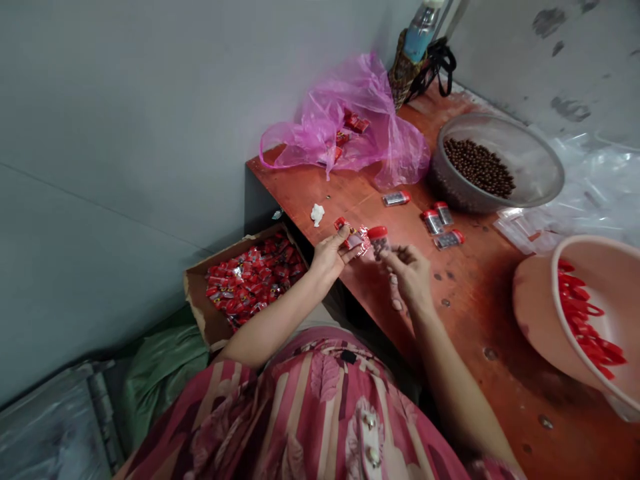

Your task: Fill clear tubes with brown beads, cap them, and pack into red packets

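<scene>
My left hand [330, 253] is closed on a small clear packet with red print [356, 238], held over the near edge of the red wooden table [470, 300]. My right hand [410, 270] pinches a small clear vial with a red cap [379, 240], filled with dark beads, its end at the packet's mouth. Three more red-capped vials [440, 223] and another one [396, 198] lie on the table just beyond my hands.
A metal bowl of brown beads [495, 163] stands at the back. A pink basin [595, 313] with red caps is at the right. A pink plastic bag [350, 123] lies at the far edge. A cardboard box of red packets [250, 277] sits below on the left.
</scene>
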`<state>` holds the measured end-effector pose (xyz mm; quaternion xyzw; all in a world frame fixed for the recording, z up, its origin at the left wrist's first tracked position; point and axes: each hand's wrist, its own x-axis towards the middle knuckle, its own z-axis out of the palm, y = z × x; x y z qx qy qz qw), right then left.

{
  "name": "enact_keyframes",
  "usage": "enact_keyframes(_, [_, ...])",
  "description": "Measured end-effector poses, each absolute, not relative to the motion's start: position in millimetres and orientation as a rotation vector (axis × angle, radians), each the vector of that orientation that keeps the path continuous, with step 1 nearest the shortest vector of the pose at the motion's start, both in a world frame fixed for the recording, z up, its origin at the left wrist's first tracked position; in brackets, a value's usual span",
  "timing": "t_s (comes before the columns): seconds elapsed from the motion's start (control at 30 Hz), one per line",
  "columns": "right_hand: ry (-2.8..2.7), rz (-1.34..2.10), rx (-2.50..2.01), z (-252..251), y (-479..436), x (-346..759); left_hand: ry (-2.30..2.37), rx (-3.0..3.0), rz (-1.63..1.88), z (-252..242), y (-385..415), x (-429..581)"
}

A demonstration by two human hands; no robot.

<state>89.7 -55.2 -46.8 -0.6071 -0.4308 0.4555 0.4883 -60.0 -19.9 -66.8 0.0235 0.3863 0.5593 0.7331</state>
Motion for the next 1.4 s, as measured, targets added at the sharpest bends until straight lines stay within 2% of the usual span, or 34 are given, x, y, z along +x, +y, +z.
enact_keyframes(0.17, [-0.919, 1.096, -1.410, -53, -101, 70, 0.812, 0.057, 1.214, -66, -20, -45])
enact_keyframes(0.5, [-0.873, 1.097, -1.331, -54, -101, 72, 0.738, 0.361, 1.160, -48, -32, -36])
enact_keyframes(0.77, [-0.949, 0.912, -1.369, -63, -102, 71, 0.741, 0.471, 1.073, -48, -36, -32])
enact_keyframes(1.03, [-0.752, 1.219, -1.222, -60, -94, 76, 0.743, 0.621, 0.900, -49, -32, -43])
enact_keyframes(1.2, [-0.766, 1.071, -1.301, -60, -93, 70, 0.803, 0.635, 0.966, -51, -35, -42])
enact_keyframes(1.4, [-0.881, 1.093, -1.316, -62, -93, 71, 0.777, 0.474, 1.078, -47, -39, -37])
